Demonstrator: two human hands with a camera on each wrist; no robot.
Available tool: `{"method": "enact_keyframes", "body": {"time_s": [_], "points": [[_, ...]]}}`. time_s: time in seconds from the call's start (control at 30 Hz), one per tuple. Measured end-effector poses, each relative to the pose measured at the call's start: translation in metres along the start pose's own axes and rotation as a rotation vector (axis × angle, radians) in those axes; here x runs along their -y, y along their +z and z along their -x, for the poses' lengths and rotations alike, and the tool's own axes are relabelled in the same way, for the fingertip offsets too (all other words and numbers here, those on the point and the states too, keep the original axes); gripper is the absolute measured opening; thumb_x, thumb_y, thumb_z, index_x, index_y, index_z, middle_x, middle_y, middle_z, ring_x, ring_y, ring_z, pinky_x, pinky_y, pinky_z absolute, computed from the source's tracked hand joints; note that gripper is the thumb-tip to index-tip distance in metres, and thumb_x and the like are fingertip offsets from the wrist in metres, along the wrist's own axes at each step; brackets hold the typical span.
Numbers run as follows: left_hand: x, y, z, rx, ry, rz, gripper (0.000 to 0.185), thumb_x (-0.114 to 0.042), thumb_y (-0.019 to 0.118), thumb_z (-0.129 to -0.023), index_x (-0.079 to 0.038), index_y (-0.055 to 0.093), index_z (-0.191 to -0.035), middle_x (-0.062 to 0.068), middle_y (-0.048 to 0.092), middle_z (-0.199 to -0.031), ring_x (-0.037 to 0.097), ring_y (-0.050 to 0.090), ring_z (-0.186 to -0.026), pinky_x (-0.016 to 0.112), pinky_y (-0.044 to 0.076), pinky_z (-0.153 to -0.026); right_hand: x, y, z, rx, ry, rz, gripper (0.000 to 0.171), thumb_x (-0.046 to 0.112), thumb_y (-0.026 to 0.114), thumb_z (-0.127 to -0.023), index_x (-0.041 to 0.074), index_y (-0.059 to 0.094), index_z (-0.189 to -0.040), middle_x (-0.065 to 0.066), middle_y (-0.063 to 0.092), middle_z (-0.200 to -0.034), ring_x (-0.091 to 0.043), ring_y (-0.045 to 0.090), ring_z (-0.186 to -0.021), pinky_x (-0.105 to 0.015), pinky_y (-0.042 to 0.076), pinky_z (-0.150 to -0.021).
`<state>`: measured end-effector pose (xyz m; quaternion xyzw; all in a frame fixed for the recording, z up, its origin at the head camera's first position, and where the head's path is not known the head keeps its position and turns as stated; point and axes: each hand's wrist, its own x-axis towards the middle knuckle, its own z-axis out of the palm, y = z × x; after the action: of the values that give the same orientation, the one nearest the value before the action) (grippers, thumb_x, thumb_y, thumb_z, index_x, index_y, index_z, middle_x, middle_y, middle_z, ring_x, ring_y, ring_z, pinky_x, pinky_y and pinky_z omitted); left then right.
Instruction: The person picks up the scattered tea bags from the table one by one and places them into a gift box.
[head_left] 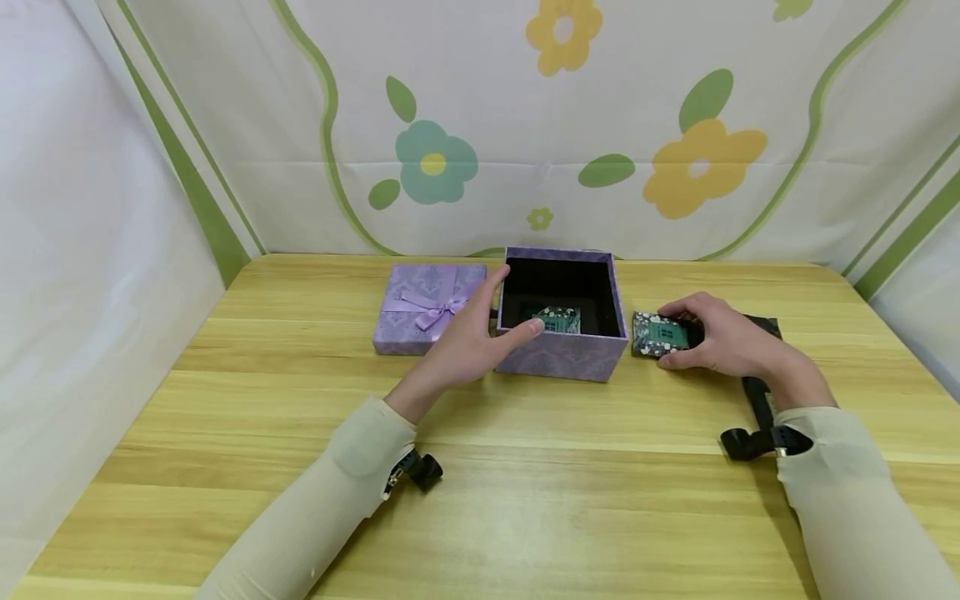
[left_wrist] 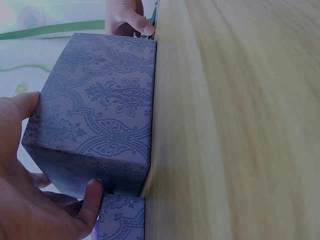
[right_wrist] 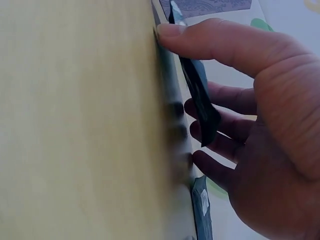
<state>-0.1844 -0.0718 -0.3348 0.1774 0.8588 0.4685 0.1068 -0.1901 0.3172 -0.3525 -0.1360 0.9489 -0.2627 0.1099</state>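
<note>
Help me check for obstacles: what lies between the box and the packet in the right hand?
In the head view, only a narrow strip of bare table shows between the box and the packet.

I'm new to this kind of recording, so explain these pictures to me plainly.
There's no robot here; a person works bare-handed. The wide picture comes from a camera on the head; the other two come from wrist cameras. On the wooden table sits an open purple box with a patterned packet inside; a matching lid lies to its left. The left hand touches the box; the right hand pinches a second packet. Dark items lie partly hidden near the right wrist.
</note>
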Motion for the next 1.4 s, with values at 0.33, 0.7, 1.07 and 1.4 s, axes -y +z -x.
{"method": "enact_keyframes", "body": {"time_s": [0.33,0.7,1.07,1.4], "points": [[0.001,0.0,0.001,0.007,-0.001,0.004,0.097,-0.068,0.065,-0.096,-0.043,0.008,-0.17,-0.011,0.011,-0.179,0.028,0.018,-0.166,0.067,0.024,-0.128,0.01,-0.009,0.003,-0.077,-0.013,0.004,0.081,0.033,0.087,-0.09,-0.002,0.05,-0.153,-0.028,0.05,-0.152,-0.048,0.044,-0.141,-0.069,0.036,-0.113],[0.002,0.0,0.0,0.005,0.001,0.008,0.097,-0.069,0.065,-0.096,-0.043,0.008,-0.17,-0.011,0.011,-0.179,0.028,0.018,-0.166,0.066,0.024,-0.128,0.026,-0.021,0.009,-0.15,-0.019,-0.014,0.08,0.035,0.088,-0.088,0.006,0.052,-0.153,-0.024,0.046,-0.151,-0.042,0.046,-0.13,-0.062,0.039,-0.105],[0.001,0.001,0.0,0.006,0.002,0.003,0.097,-0.068,0.065,-0.096,-0.042,0.008,-0.171,-0.01,0.012,-0.179,0.028,0.019,-0.166,0.066,0.025,-0.128,0.036,-0.027,0.014,-0.208,0.01,-0.006,0.076,0.04,0.082,-0.094,0.009,0.051,-0.156,-0.022,0.047,-0.144,-0.043,0.047,-0.127,-0.055,0.042,-0.096],[0.001,0.001,0.0,0.005,0.004,0.004,0.097,-0.068,0.064,-0.096,-0.042,0.008,-0.171,-0.01,0.012,-0.179,0.029,0.02,-0.166,0.067,0.025,-0.128,0.042,-0.03,0.016,-0.262,-0.025,-0.047,0.072,0.034,0.082,-0.094,0.008,0.053,-0.155,-0.024,0.048,-0.146,-0.045,0.046,-0.129,-0.066,0.038,-0.106]]}}
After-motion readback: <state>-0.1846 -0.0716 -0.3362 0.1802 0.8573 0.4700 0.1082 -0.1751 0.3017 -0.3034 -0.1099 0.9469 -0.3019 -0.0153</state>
